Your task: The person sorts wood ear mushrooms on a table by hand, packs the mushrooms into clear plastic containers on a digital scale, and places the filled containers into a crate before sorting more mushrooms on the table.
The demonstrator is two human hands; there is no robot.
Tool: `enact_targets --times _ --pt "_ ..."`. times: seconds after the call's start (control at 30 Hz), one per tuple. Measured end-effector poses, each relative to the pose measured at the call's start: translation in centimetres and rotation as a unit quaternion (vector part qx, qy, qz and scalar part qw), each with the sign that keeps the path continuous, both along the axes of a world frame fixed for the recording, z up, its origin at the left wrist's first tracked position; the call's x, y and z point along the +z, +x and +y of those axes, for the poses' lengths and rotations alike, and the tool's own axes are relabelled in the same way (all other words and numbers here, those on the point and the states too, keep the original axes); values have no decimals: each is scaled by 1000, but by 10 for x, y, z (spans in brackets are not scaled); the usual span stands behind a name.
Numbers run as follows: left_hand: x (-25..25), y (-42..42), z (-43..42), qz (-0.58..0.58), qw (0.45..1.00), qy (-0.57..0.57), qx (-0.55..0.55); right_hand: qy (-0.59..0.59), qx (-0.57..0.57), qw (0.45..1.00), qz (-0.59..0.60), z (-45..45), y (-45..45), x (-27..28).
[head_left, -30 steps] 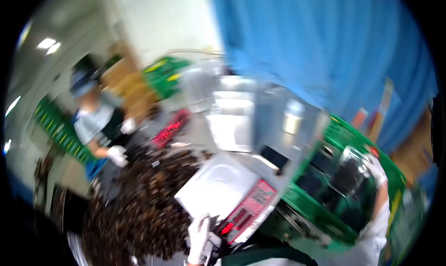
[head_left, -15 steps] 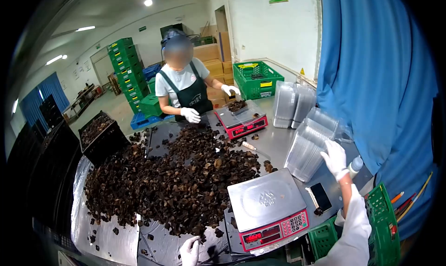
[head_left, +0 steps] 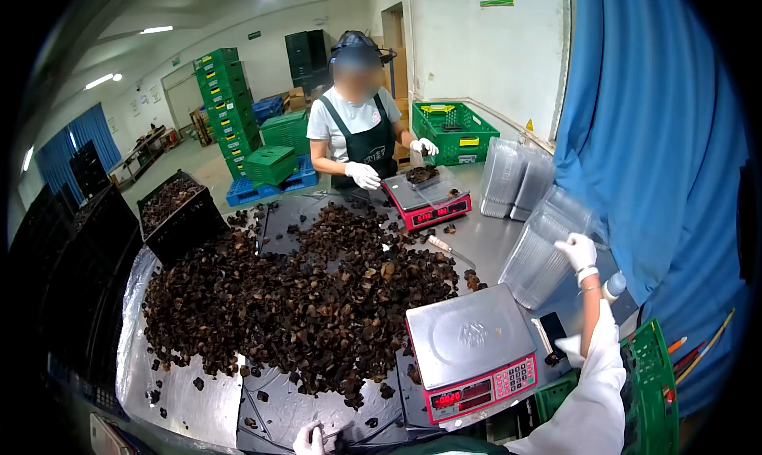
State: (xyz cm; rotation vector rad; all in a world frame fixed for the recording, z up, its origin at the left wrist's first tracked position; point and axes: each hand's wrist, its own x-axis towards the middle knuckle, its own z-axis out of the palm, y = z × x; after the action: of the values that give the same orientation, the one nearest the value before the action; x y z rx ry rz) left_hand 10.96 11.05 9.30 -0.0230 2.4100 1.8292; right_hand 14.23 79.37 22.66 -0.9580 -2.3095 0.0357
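My right hand (head_left: 579,251), in a white glove, is at the near side of a leaning stack of clear plastic containers (head_left: 530,260). Its fingers are bent and closed at the stack's edge. At the bottom edge of the view is my left hand (head_left: 308,439), also white-gloved and partly cut off, its visible fingers loosely bent and apart. Beyond it spreads a large heap of dark brown, curled pieces like wood ear mushrooms (head_left: 278,304). Between my hands stands a red scale (head_left: 472,336) with a bare metal pan and lit red digits.
Across the table, a person (head_left: 357,129) in white gloves works at a second red scale (head_left: 429,201) bearing dark pieces in a clear container. A white-handled tool (head_left: 440,244), phone (head_left: 550,328) and bottle (head_left: 613,287) lie about. A black crate (head_left: 178,217) stands left, a green crate (head_left: 651,375) right.
My right hand has drawn its spread fingers in at the container stack. My left hand sits lower in view. Across the table, the person's hands have shifted around a clear container on the far scale.
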Motion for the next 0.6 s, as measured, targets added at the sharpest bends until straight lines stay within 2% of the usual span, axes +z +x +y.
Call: enact_targets --times 0.03,0.07,0.1,0.13,0.17,0.23,0.27,0.3,0.37,0.43,0.5,0.57,0.6 --pt "-5 -6 -4 -1 1000 -1 -5 -133 20 988 80 15 4 0" --pt "-14 -17 -9 21 999 -41 -19 -157 99 951 247 24 10 -1" --pt "-17 -25 -15 44 995 -81 -33 -156 114 927 321 10 20 14" --pt "-14 -28 -15 -63 997 38 -2 -191 128 910 344 -28 28 40" --pt "-16 -37 -19 -63 997 41 -5 -223 145 892 365 -64 29 63" --pt "-26 -55 -31 67 997 -21 -16 -125 190 938 261 -107 37 65" --pt "-28 -59 -36 47 999 -17 -1 -138 222 940 220 -139 38 64" --pt "-46 -66 -47 101 993 -59 -18 -119 212 956 166 -170 36 60" --pt "-40 -72 -56 94 988 -117 -31 -63 235 969 50 -213 34 32" --pt "-42 -75 -66 59 990 -121 -33 34 257 965 -41 -253 33 3" --pt "-43 -81 -74 31 994 -97 -45 23 259 957 -127 -269 40 -38" --pt "-22 -87 -77 44 993 -97 -59 30 254 950 -176 -281 50 -71" --pt "-40 -92 -89 42 992 -103 -66 -4 230 945 -233 -284 55 -83"
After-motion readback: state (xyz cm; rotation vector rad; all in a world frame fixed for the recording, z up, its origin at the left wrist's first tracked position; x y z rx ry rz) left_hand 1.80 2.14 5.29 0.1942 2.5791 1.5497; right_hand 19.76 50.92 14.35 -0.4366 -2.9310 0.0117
